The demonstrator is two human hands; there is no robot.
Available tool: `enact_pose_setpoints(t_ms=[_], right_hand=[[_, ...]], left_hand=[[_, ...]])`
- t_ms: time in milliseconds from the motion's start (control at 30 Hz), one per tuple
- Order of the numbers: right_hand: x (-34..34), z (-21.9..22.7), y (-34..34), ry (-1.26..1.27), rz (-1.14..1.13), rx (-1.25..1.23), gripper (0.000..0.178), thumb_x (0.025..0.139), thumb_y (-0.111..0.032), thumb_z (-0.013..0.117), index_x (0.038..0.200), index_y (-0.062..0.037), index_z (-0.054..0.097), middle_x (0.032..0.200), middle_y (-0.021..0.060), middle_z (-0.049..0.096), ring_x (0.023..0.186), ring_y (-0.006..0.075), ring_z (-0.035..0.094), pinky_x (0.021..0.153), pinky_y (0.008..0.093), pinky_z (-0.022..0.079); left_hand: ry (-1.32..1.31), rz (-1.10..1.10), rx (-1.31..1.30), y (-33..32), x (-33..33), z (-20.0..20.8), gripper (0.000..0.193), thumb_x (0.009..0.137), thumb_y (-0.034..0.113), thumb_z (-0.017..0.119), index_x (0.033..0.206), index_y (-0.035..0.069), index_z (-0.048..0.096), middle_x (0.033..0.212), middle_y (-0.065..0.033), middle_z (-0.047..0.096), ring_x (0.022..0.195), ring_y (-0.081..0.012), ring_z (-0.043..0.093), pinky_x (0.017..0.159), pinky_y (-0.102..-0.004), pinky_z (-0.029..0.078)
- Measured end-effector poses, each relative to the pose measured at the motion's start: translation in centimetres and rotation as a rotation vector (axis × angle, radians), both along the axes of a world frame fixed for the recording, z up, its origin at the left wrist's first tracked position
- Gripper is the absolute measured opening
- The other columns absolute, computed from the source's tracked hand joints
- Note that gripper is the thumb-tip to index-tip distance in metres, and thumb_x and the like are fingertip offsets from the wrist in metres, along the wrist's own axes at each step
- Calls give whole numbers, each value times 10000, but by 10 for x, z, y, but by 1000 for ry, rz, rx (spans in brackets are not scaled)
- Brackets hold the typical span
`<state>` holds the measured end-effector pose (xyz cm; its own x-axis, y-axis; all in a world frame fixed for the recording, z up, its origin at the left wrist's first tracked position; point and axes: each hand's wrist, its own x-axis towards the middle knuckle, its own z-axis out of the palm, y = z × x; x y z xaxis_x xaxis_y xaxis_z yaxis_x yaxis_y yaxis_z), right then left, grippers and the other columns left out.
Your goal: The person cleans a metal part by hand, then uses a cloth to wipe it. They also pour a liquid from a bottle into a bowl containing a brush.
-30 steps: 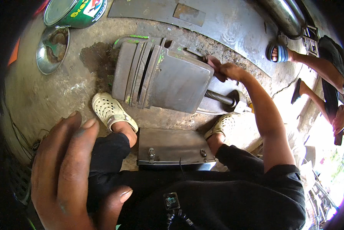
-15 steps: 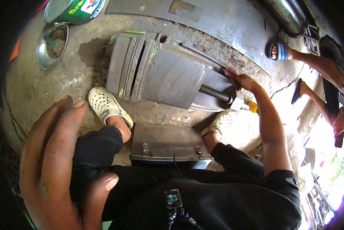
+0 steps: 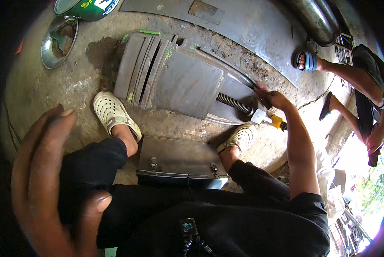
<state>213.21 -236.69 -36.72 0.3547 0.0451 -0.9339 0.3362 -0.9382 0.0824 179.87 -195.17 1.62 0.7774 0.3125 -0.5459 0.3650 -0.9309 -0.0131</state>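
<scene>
My clogs (image 3: 115, 115) are cream, my trousers (image 3: 166, 214) black; the metal panel (image 3: 175, 79) is grey with green paint streaks, the hammer handle (image 3: 278, 123) yellow.

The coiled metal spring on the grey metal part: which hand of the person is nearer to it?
Right. The right hand rests at the spring's far end, on the grey metal part. The left hand is raised close to the camera, open, far from the spring.

The right hand (image 3: 272, 99) reaches out to the end of a coiled spring (image 3: 234, 103) on a grey metal housing (image 3: 181, 81) lying on the concrete floor (image 3: 63, 85). The left hand (image 3: 50, 180) is raised close to the camera, fingers spread, holding nothing. A metal box (image 3: 179, 160) sits between the person's feet.
</scene>
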Motion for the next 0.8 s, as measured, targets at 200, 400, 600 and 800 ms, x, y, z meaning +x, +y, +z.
enact_pose_setpoints(t_ms=[200,400,600,800], right_hand=[[-1,-3,-20,-87,-225,659,467,956,-383,440,1118,-12,674,917,127,705,783,201,620,716,369,498],[-6,17,-12,-41,-90,148,432,930,-372,469,1095,-45,699,1033,165,709,943,242,666,885,372,496],[-5,11,2,-12,95,696,426,924,-306,501,1201,-14,640,1019,190,705,862,254,660,832,381,518],[-9,11,-9,13,148,243,371,894,-278,500,1122,-48,680,1081,240,671,1036,359,651,918,430,491]], left_hand=[[-17,51,-63,-7,0,9,622,878,299,550,1425,26,433,1416,-209,481,1345,-376,415,1135,-493,283],[12,64,-36,-13,2,6,613,863,242,568,1427,41,435,1427,-206,470,1358,-374,399,1143,-490,278],[44,49,-30,-16,5,8,610,864,238,573,1428,51,436,1433,-195,469,1367,-366,394,1144,-488,282],[15,62,-25,-14,2,1,618,851,216,583,1433,66,436,1432,-198,471,1356,-367,412,1138,-485,299]])
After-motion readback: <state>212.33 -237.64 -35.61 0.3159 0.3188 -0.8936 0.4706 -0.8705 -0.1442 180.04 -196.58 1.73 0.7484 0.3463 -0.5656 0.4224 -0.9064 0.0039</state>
